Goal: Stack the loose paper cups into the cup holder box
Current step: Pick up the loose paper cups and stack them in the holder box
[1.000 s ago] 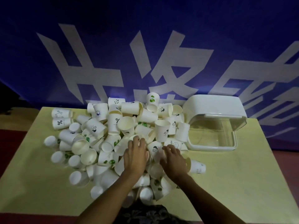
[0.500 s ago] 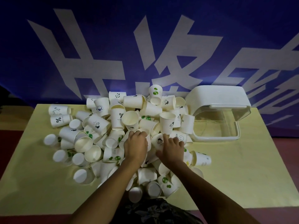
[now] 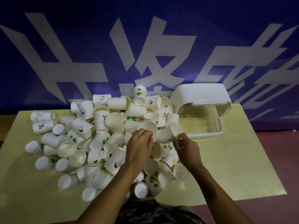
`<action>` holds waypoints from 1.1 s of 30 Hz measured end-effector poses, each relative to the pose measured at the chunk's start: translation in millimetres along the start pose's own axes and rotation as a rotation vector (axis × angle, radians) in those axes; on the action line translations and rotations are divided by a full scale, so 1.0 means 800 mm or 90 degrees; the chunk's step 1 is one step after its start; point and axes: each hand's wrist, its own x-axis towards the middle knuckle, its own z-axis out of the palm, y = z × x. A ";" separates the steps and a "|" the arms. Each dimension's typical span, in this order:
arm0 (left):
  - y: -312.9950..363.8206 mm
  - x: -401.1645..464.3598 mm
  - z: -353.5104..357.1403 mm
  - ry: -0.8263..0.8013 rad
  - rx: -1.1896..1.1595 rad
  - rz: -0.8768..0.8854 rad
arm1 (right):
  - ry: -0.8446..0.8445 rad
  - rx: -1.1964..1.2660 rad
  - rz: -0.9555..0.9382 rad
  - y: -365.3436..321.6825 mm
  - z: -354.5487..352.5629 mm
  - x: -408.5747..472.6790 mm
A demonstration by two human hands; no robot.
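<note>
Both hands have lifted from the heap: the left hand (image 3: 139, 143) pinches one white paper cup (image 3: 148, 128), the right hand (image 3: 186, 145) another white paper cup (image 3: 176, 129), mouths up for nesting; the white clear-fronted cup holder box (image 3: 202, 110) waits at the table's far right corner.

- A pale yellow worktop (image 3: 234, 167) stretches out beneath and to both sides of the hands.
- A blue banner (image 3: 80, 46) with large white characters hangs beyond the hands, filling the background behind the worktop's far edge.
- Reddish-brown floor (image 3: 278, 152) shows right of the right hand, past the worktop's edge.
- Dark patterned cloth (image 3: 153, 214) lies nearest, between the forearms.
</note>
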 end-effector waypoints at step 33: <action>0.194 0.156 0.344 -0.379 0.352 -0.080 | -0.174 -0.369 -0.258 0.312 -0.134 0.222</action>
